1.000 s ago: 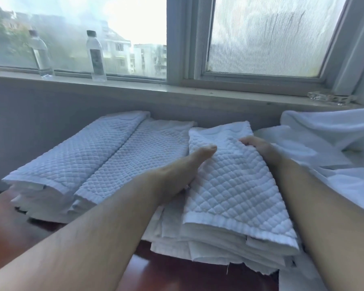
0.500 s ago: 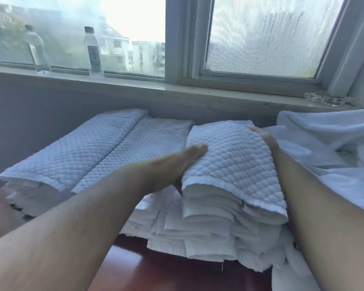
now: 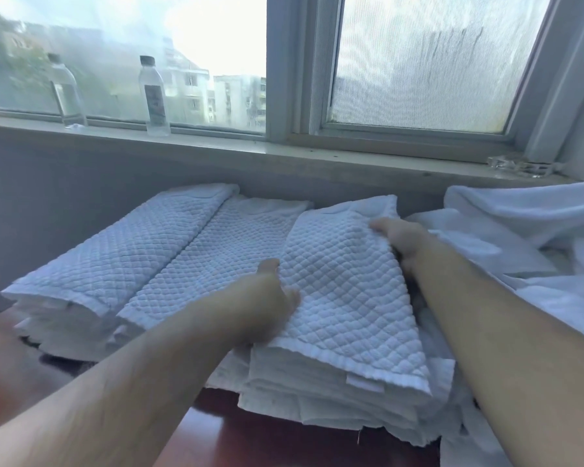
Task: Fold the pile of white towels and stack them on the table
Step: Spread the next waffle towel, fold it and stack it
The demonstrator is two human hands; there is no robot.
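Daylight came through a double window above a pale sill (image 3: 284,156), where two clear water bottles, one (image 3: 154,96) nearer the frame's centre post and one (image 3: 64,91) further left, stood against the glass and a glass ashtray (image 3: 523,166) sat at the far right. Below the sill, a dark red-brown table (image 3: 250,436) carried three stacks of folded white quilted towels side by side, their long edges touching: a left stack (image 3: 115,254), a middle stack (image 3: 223,251) and a right stack (image 3: 348,315). The far ends of the stacks lay close under the sill wall; the near ends stopped short of the table's front, leaving a strip of bare wood before them. The right stack's lower layers jutted unevenly at its near edge.

The left hand (image 3: 267,298) lay against the left flank of the right stack, thumb up on the top towel and fingers tucked under out of sight, so its grip could not be judged. The right hand (image 3: 405,241) held the top towel's far right edge, thumb over it and fingers curled beneath. Just right of that arm, a loose heap of unfolded white towels (image 3: 526,237) crowded the table's right side, touching the stack.
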